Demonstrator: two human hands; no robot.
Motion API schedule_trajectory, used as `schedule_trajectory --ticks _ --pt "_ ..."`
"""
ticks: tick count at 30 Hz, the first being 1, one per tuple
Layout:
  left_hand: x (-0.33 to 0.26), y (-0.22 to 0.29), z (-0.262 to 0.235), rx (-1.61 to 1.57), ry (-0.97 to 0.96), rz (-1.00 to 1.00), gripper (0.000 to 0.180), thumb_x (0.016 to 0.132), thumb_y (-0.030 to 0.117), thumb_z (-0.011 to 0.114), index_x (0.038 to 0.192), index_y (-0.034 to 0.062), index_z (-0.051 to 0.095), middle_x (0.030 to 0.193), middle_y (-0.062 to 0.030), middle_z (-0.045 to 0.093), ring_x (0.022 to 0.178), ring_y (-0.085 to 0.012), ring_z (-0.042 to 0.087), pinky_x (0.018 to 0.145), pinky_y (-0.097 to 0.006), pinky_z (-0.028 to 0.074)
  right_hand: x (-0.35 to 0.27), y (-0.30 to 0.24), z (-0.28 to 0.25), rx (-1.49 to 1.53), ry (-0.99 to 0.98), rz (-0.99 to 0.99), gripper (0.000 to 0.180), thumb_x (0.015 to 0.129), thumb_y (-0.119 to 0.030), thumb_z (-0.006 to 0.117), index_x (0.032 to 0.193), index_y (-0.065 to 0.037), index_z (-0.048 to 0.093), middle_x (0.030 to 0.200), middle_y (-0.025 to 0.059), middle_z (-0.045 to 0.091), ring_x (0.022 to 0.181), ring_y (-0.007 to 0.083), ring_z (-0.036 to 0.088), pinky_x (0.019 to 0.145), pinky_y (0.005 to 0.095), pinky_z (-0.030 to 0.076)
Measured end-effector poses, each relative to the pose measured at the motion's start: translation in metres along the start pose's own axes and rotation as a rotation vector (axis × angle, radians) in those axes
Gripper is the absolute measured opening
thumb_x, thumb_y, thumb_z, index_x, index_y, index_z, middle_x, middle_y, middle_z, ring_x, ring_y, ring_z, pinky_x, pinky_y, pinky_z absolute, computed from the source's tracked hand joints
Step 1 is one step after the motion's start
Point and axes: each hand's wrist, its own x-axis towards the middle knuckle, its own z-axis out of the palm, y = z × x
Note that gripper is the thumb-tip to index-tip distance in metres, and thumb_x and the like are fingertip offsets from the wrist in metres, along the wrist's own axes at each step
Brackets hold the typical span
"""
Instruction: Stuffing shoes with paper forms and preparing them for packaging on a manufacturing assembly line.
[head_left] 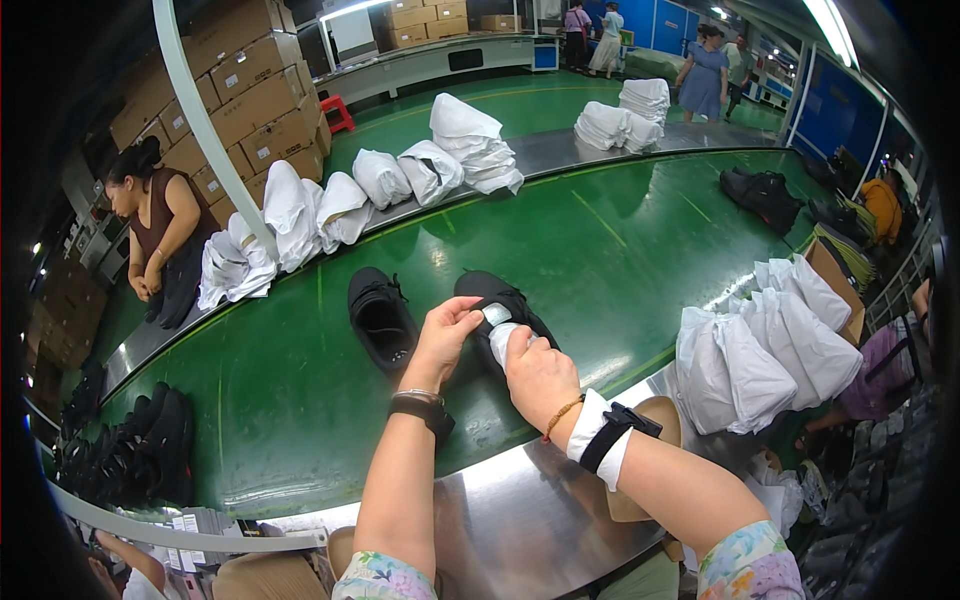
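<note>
Two black lace-up shoes lie on the green conveyor belt [270, 370] in front of me. The left shoe [370, 300] stands by itself, its opening facing me. At the other shoe [520, 300], my left hand [440, 340] is closed, thumb and fingers pinching the tongue, which has a pale label on its underside. My right hand [541, 378] grips a wad of white paper [504, 340] and holds it at that shoe's opening. The shoe's heel is hidden behind my right hand.
White wrapped bundles [470, 140] line the metal ledge beyond the belt. More white bundles [740, 360] stand at my right. Black shoes [155, 440] sit at the left and more shoes [760, 195] at the far right. A person [165, 220] handles something dark at the far left.
</note>
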Motion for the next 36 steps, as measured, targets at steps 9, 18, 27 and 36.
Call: schedule_trajectory --ticks 9,18,27,36 --pt "-0.005 0.001 -0.005 0.020 0.007 0.009 0.023 0.085 0.003 0.057 0.107 -0.0027 0.056 0.089 -0.0032 0.062 0.079 -0.0077 0.057 0.073 -0.020 0.046 -0.001 -0.007 -0.001 0.017 0.030 -0.016 0.030 0.075 -0.007 0.053 0.099 0.007 0.043 0.066 0.0125 0.056 0.052 0.0243 0.062 0.045 0.0306 0.051" --pt "0.002 -0.004 -0.003 0.314 0.114 0.148 0.021 0.080 0.005 0.059 0.100 -0.0002 0.061 0.080 0.0012 0.060 0.070 -0.0047 0.052 0.062 -0.018 0.041 -0.003 0.007 -0.006 0.147 0.114 -0.030 0.030 0.075 -0.015 0.054 0.097 0.004 0.048 0.069 0.0099 0.059 0.052 0.0212 0.062 0.044 0.0307 0.050" --pt "0.009 -0.002 0.002 0.334 0.112 0.119 0.018 0.081 -0.001 0.058 0.098 -0.0030 0.058 0.076 0.0011 0.059 0.067 -0.0046 0.052 0.061 -0.017 0.040 0.021 0.022 -0.085 0.376 -0.192 0.149 0.034 0.076 -0.015 0.055 0.098 0.010 0.047 0.076 0.0199 0.064 0.068 0.0296 0.065 0.061 0.0363 0.051" --pt "-0.016 0.019 0.024 0.432 0.250 0.156 0.028 0.078 0.016 0.065 0.098 -0.0030 0.058 0.078 0.0001 0.059 0.071 -0.0066 0.051 0.064 -0.020 0.040 -0.061 0.119 -0.225 0.488 0.257 0.195 0.043 0.072 -0.021 0.063 0.100 0.004 0.041 0.074 0.0218 0.061 0.067 0.0403 0.061 0.058 0.0425 0.050"
